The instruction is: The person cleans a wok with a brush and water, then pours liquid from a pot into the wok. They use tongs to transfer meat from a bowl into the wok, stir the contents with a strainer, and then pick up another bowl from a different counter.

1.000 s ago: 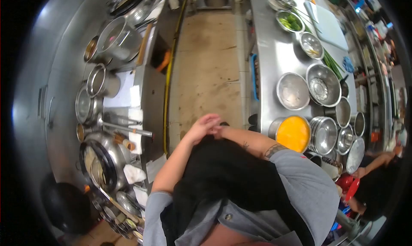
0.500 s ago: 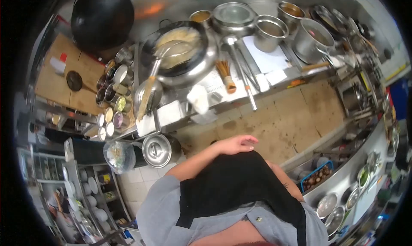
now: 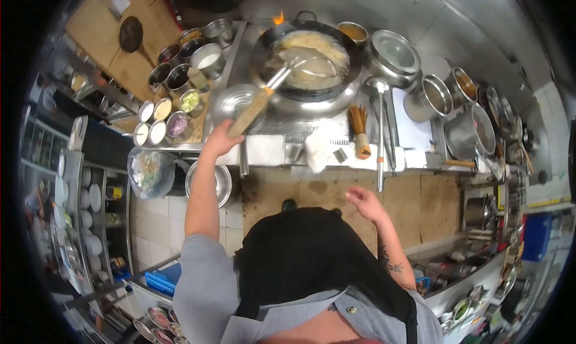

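Observation:
My left hand (image 3: 219, 142) is closed around the end of the wooden handle of a long-handled wire skimmer (image 3: 248, 111). The skimmer's round head lies over the wok (image 3: 354, 44), where pale food bubbles in oil. Beneath the handle, a perforated metal ladle (image 3: 231, 101) rests on the stove top. My right hand (image 3: 367, 203) hangs in front of the stove edge, its fingers loosely bent and apart, with nothing in it. Closest to it are a steel ladle (image 3: 380, 140) and a bamboo brush (image 3: 359, 131) on the counter.
Flame (image 3: 278, 17) shows behind the wok. Left of it stand several seasoning pots, including one of white powder (image 3: 207, 56). Steel pots (image 3: 428, 98) line the right side. A folded white cloth (image 3: 266, 149) lies on the front edge. Below left are a bag of scraps (image 3: 150, 173) and a metal pot (image 3: 225, 185).
My left hand has moved from in front of my apron to the skimmer handle and taken hold of it. My right hand has come into view. The camera view has shifted.

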Tool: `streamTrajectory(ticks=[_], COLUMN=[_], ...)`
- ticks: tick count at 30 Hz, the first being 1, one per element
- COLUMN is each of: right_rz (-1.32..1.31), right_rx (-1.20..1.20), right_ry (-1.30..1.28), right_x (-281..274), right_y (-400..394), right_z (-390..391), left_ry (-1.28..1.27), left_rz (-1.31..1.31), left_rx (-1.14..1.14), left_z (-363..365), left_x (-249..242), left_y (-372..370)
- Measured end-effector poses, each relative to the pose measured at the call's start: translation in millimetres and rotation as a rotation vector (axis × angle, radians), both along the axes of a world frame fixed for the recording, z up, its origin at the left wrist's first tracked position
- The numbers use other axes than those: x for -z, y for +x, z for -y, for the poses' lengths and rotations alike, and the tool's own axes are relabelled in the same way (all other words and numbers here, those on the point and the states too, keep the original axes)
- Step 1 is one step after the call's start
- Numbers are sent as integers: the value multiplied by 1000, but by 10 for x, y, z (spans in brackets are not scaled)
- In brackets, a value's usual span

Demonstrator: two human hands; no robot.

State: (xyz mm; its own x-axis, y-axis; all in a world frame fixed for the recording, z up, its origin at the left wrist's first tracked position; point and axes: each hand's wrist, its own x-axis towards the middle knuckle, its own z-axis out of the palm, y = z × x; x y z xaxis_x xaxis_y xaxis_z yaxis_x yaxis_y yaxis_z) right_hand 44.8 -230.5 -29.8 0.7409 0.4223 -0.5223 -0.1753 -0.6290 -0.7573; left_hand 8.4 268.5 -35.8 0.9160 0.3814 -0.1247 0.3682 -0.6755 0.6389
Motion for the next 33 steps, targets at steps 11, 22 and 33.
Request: streamTrajectory(ticks=[11, 22, 33], right_rz=[166, -141, -333], right_rx=[-265, -375, 385], right_ry=[140, 106, 122], right_x=[-859, 3, 157], right_y=[795, 200, -958], right_z=[-1148, -556, 228], left_ry=[-1481, -380, 377], left_rz=[-23, 47, -97], left_rx=[32, -477, -124], left_z=[2205, 114, -785], left_x=[-243, 663, 1782], left_y=[187, 91, 345])
